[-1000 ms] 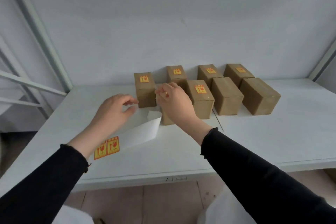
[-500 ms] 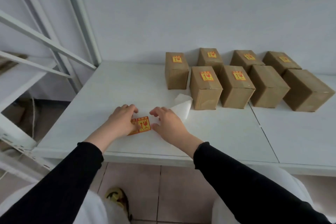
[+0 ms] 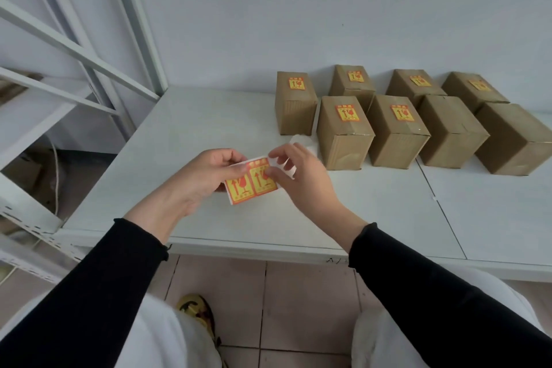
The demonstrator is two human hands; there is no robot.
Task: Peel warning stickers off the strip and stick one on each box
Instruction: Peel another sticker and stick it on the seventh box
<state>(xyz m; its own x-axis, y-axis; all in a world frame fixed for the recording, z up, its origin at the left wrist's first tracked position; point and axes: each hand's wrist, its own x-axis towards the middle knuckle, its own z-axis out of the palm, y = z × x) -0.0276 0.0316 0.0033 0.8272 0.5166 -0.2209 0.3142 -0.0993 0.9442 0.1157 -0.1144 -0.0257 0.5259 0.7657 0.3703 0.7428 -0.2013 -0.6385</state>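
Observation:
Just above the white table [image 3: 209, 128], both hands hold the sticker strip [image 3: 249, 181], which carries two yellow-and-red warning stickers. My left hand [image 3: 203, 179] grips the strip's left end. My right hand [image 3: 298, 173] pinches the top right corner of the right sticker, with the bare white backing curling away behind its fingers. Several brown cardboard boxes stand in two rows at the back right. Most bear a sticker on top, such as the front-left box [image 3: 343, 131]. Two front boxes on the right, one [image 3: 451, 128] and the other [image 3: 513, 137], show plain tops.
A white metal shelf frame [image 3: 74, 69] with slanted bars stands to the left of the table. The table's front edge [image 3: 268, 248] runs just past my wrists, with tiled floor and a shoe below. A white wall closes the back.
My right hand left the boxes and came down to the strip. Both hands lifted the strip's sticker end off the table. The camera turned left and down.

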